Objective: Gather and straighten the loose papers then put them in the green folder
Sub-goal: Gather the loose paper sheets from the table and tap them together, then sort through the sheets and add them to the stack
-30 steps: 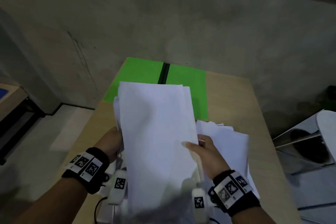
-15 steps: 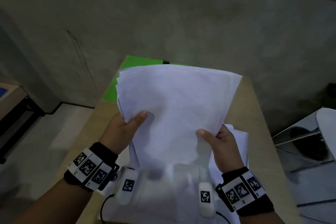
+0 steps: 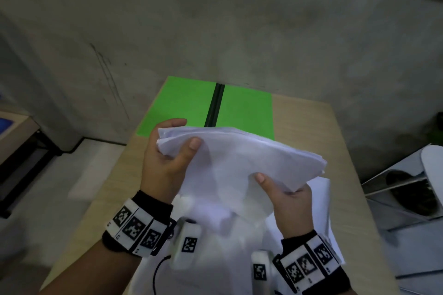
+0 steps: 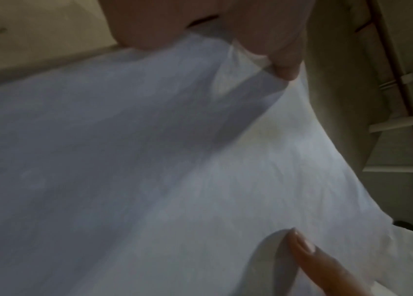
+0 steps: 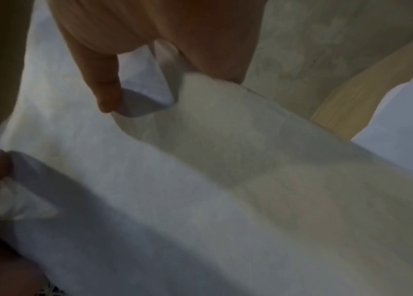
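I hold a stack of white papers (image 3: 239,163) in the air above the table, turned nearly flat and sagging between my hands. My left hand (image 3: 167,158) grips its far left corner, thumb on top and fingers curled behind. My right hand (image 3: 285,196) grips the near right edge, thumb on top. The sheet fills the left wrist view as white papers (image 4: 149,160) and the right wrist view as white papers (image 5: 200,180). The green folder (image 3: 182,105) lies open and flat at the table's far end, a black spine down its middle. More loose papers (image 3: 321,203) lie on the table beneath my right hand.
The wooden table (image 3: 302,124) butts against a grey concrete wall (image 3: 215,31). A white and grey chair (image 3: 412,182) stands to the right. Floor drops away on the left, with a low desk (image 3: 14,132) at the far left edge.
The stack stood upright and hid the folder; now it has tipped down flatter. My left hand moved up to its far corner. The folder shows again.
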`<control>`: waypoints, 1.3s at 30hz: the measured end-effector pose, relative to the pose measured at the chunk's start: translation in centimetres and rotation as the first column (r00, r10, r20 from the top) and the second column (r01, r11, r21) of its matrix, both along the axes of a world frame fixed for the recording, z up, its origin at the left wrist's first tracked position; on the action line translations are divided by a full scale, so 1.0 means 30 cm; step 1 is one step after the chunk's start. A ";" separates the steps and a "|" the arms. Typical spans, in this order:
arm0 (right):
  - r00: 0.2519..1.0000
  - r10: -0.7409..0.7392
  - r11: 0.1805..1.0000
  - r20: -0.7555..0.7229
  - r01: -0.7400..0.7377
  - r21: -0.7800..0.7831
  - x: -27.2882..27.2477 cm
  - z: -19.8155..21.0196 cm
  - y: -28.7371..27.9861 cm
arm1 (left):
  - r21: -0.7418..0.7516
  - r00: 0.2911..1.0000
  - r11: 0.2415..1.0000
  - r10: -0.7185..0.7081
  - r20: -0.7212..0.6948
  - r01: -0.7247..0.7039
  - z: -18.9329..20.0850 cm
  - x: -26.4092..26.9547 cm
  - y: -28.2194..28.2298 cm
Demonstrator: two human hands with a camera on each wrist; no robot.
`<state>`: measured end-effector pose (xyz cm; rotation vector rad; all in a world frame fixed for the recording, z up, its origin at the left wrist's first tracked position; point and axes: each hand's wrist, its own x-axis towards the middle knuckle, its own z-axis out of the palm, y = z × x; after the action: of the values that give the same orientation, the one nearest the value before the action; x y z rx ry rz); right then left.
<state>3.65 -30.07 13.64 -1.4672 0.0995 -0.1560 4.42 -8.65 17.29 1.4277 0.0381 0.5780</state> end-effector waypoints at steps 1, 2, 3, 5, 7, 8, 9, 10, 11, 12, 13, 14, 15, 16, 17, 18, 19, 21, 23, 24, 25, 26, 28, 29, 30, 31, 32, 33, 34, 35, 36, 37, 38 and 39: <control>1.000 -0.002 1.000 0.023 0.003 -0.008 0.000 0.004 -0.003 | -0.029 1.000 1.000 0.006 0.009 -0.006 0.007 0.001 -0.002; 0.999 0.009 1.000 0.040 -0.008 -0.024 -0.001 0.006 -0.006 | -0.047 1.000 0.999 0.024 0.004 -0.023 0.011 0.001 -0.003; 0.999 0.022 0.999 0.045 -0.020 -0.042 -0.004 0.007 -0.008 | -0.053 0.999 0.998 0.042 0.002 -0.042 0.011 0.001 -0.005; 0.998 0.049 0.997 0.031 -0.047 -0.064 -0.011 -0.011 -0.014 | -0.071 0.996 0.993 0.091 0.022 -0.090 0.012 0.001 -0.011; 0.997 0.072 0.994 0.004 -0.071 -0.078 -0.015 -0.029 -0.015 | -0.079 0.989 0.987 0.143 0.025 -0.141 0.021 0.005 -0.019; 0.997 0.080 0.994 -0.004 -0.080 -0.076 -0.017 -0.038 -0.015 | -0.073 0.986 0.984 0.165 0.012 -0.163 0.028 0.010 -0.021; 0.996 0.083 0.994 -0.013 -0.084 -0.072 -0.016 -0.043 -0.015 | -0.081 0.984 0.981 0.178 -0.005 -0.178 0.034 0.016 -0.024; 0.996 0.084 0.994 -0.024 -0.086 -0.072 -0.014 -0.046 -0.015 | -0.098 0.982 0.977 0.188 -0.032 -0.190 0.037 0.024 -0.027; 0.996 0.084 0.993 -0.041 -0.087 -0.080 -0.010 -0.047 -0.014 | -0.108 0.979 0.974 0.196 -0.062 -0.201 0.037 0.035 -0.030; 0.994 0.090 0.991 -0.061 -0.095 -0.091 -0.003 -0.054 -0.015 | -0.116 0.976 0.972 0.197 -0.091 -0.207 0.033 0.046 -0.031; 0.991 0.107 0.989 -0.083 -0.114 -0.096 0.002 -0.062 -0.016 | -0.133 0.973 0.969 0.194 -0.126 -0.210 0.030 0.055 -0.032; 0.986 0.128 0.986 -0.103 -0.138 -0.095 0.007 -0.072 -0.017 | -0.150 0.971 0.967 0.184 -0.156 -0.207 0.026 0.064 -0.031; 0.982 0.141 0.984 -0.125 -0.153 -0.095 0.010 -0.075 -0.015 | -0.157 0.969 0.966 0.176 -0.176 -0.204 0.023 0.070 -0.027; 0.981 0.141 0.984 -0.135 -0.154 -0.093 0.011 -0.076 -0.014 | -0.148 0.969 0.968 0.175 -0.176 -0.202 0.020 0.074 -0.021; 0.982 0.131 0.985 -0.133 -0.143 -0.092 0.012 -0.076 -0.015 | -0.131 0.972 0.972 0.172 -0.159 -0.194 0.027 0.075 -0.016; 0.986 0.114 0.989 -0.120 -0.124 -0.084 0.013 -0.072 -0.016 | -0.110 0.976 0.977 0.169 -0.135 -0.184 0.039 0.073 -0.008; 0.990 0.092 0.992 -0.108 -0.101 -0.076 0.013 -0.058 -0.016 | -0.093 0.979 0.979 0.171 -0.109 -0.181 0.055 0.068 -0.003; 0.997 0.051 0.996 -0.062 -0.055 -0.069 0.010 -0.038 -0.024 | -0.066 0.985 0.983 0.169 -0.043 -0.172 0.082 0.053 0.006; 0.999 0.034 0.998 -0.009 -0.035 -0.060 0.003 -0.025 -0.032 | -0.053 0.992 0.991 0.122 0.028 -0.121 0.085 0.034 0.020; 0.999 0.038 0.998 0.009 -0.038 -0.058 -0.003 -0.025 -0.036 | -0.040 0.996 0.997 0.068 0.050 -0.066 0.069 0.028 0.030; 0.999 0.054 0.997 0.009 -0.053 -0.058 -0.009 -0.030 -0.041 | -0.032 0.999 0.999 -0.013 0.043 0.015 0.046 0.025 0.038; 0.997 0.082 0.994 -0.009 -0.082 -0.069 -0.016 -0.042 -0.041 | -0.020 0.996 0.996 -0.084 0.002 0.084 0.010 0.025 0.045; 0.987 0.137 0.984 -0.084 -0.145 -0.104 -0.027 -0.082 -0.034 | 0.071 0.981 0.986 -0.137 -0.136 0.148 -0.050 0.016 0.035; 0.982 0.142 0.980 -0.127 -0.157 -0.119 -0.032 -0.106 -0.030 | 0.131 0.972 0.979 -0.126 -0.198 0.153 -0.074 0.009 0.022; 0.977 0.132 0.981 -0.165 -0.153 -0.123 -0.034 -0.126 -0.025 | 0.153 0.963 0.976 -0.113 -0.246 0.154 -0.096 0.006 0.008; 0.974 0.111 0.984 -0.196 -0.136 -0.119 -0.034 -0.135 -0.019 | 0.136 0.951 0.978 -0.112 -0.288 0.157 -0.107 0.004 -0.006; 0.972 0.081 0.988 -0.221 -0.108 -0.111 -0.031 -0.138 -0.020 | 0.107 0.938 0.981 -0.118 -0.325 0.160 -0.117 0.003 -0.014; 0.971 0.054 0.991 -0.234 -0.080 -0.104 -0.025 -0.135 -0.025 | 0.086 0.928 0.983 -0.124 -0.352 0.164 -0.127 0.010 -0.012; 0.971 0.024 0.993 -0.238 -0.050 -0.103 -0.017 -0.130 -0.039 | 0.071 0.920 0.983 -0.135 -0.367 0.172 -0.140 0.023 -0.003; 0.972 -0.015 0.994 -0.233 -0.012 -0.112 -0.010 -0.117 -0.056 | 0.063 0.913 0.978 -0.163 -0.374 0.201 -0.151 0.036 0.006; 0.971 -0.063 0.991 -0.232 0.034 -0.127 -0.002 -0.102 -0.081 | 0.076 0.905 0.969 -0.191 -0.380 0.236 -0.161 0.048 0.014; 0.968 -0.109 0.987 -0.226 0.079 -0.139 0.003 -0.084 -0.107 | 0.107 0.891 0.954 -0.215 -0.399 0.278 -0.174 0.061 0.023; 0.965 -0.153 0.981 -0.215 0.123 -0.147 0.006 -0.070 -0.139 | 0.149 0.870 0.933 -0.236 -0.433 0.328 -0.196 0.070 0.031; 0.961 -0.191 0.975 -0.199 0.163 -0.148 0.005 -0.049 -0.165 | 0.199 0.833 0.905 -0.238 -0.499 0.377 -0.222 0.076 0.033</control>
<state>3.79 -35.01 12.17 -1.6024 0.4027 -0.1532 6.69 -7.65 10.62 1.7921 0.1024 -0.0478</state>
